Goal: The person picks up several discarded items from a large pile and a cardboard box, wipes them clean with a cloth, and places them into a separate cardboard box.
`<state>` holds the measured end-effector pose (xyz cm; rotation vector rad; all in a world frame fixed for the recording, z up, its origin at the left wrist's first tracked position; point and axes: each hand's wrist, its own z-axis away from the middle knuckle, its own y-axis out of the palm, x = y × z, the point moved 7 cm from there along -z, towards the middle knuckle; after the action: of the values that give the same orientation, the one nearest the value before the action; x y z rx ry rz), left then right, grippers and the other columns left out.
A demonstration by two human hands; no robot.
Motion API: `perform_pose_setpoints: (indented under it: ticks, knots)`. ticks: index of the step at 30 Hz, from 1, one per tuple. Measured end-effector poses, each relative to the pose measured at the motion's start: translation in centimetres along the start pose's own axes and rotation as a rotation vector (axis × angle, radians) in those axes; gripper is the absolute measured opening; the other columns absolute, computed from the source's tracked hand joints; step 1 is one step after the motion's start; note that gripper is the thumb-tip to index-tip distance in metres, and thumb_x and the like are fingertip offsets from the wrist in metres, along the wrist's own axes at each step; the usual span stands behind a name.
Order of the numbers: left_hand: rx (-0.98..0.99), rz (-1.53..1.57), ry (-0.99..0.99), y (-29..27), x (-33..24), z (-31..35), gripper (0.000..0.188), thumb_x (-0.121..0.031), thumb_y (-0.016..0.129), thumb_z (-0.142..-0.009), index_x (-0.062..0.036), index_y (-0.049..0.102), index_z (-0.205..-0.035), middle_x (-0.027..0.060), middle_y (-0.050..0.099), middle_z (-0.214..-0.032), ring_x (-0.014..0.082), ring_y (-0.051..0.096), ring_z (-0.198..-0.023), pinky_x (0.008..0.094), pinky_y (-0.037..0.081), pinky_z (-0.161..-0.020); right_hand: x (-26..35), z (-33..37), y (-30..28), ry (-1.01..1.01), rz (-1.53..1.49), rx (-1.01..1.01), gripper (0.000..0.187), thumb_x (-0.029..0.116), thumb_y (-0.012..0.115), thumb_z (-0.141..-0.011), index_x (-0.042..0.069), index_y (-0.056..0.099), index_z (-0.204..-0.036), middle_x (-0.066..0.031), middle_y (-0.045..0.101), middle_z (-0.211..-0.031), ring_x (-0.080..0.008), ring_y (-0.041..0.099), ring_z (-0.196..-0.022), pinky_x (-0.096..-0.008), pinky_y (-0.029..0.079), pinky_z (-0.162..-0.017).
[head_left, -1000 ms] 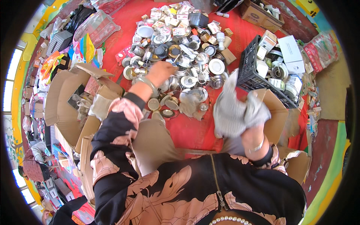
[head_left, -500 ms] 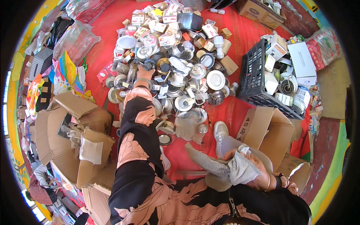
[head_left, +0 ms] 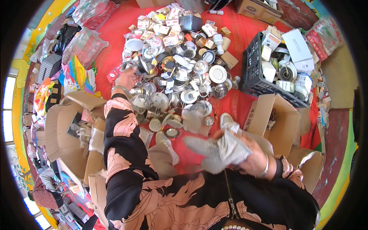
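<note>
Left hand is resting by a tilted lamp, grip unclear!
Apart, right hand is clutching cloth, probably for clearance from the pile.

A pile of lights lies mid-mat. Right of it stands 1 crate with small boxes inside; nearer, an open carton. Another carton stands near left, bags far left. The left hand is at the pile's left edge; near right, the right hand holds a glove.
</note>
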<state>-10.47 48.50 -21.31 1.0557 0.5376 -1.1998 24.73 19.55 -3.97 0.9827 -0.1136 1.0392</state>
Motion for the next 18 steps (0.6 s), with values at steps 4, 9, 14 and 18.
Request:
perform_pose_setpoints:
  ticks: [4,9,14,18]
  knots:
    - [0.258,0.237,0.146,6.2,-6.0,10.4,0.043,-0.03,0.061,-0.076,-0.0036,0.051,-0.108,0.0128,0.055,-0.108,0.0307,0.052,-0.099,0.0449,0.044,-0.082,1.7,0.7,1.8,-0.243,0.054,0.14,0.035,0.028,0.047,-0.091,-0.001,0.051,-0.111,-0.0062,0.06,-0.098,-0.014,0.058,-0.089,-0.0273,0.046,-0.079]
    - [0.41,0.362,0.31,16.6,-8.5,20.2,0.059,-0.032,0.054,-0.077,-0.0019,0.039,-0.125,0.018,0.045,-0.125,0.0338,0.05,-0.109,0.0473,0.047,-0.084,3.7,-1.2,-1.2,-0.484,-0.125,0.325,0.028,0.023,0.047,-0.091,0.002,0.053,-0.108,-0.0058,0.06,-0.1,-0.015,0.058,-0.088,-0.0287,0.047,-0.074]
    - [0.413,0.627,0.407,21.7,-5.6,26.5,0.045,-0.029,0.043,-0.086,-0.0008,0.042,-0.121,0.0167,0.049,-0.12,0.0314,0.053,-0.105,0.0439,0.049,-0.081,10.1,4.0,4.0,-0.9,-0.1,0.267,0.025,0.015,0.045,-0.09,0.001,0.055,-0.108,-0.0059,0.06,-0.099,-0.015,0.057,-0.09,-0.0273,0.045,-0.079]
    - [0.319,0.688,0.362,24.2,-1.4,27.1,0.039,-0.027,0.035,-0.09,-0.0017,0.044,-0.119,0.0146,0.052,-0.116,0.0268,0.054,-0.102,0.0392,0.049,-0.081,9.5,7.1,12.0,-1.424,0.918,0.22,0.036,0.003,0.05,-0.078,0.003,0.054,-0.113,-0.0097,0.045,-0.128,-0.022,0.044,-0.116,-0.0336,0.033,-0.098]
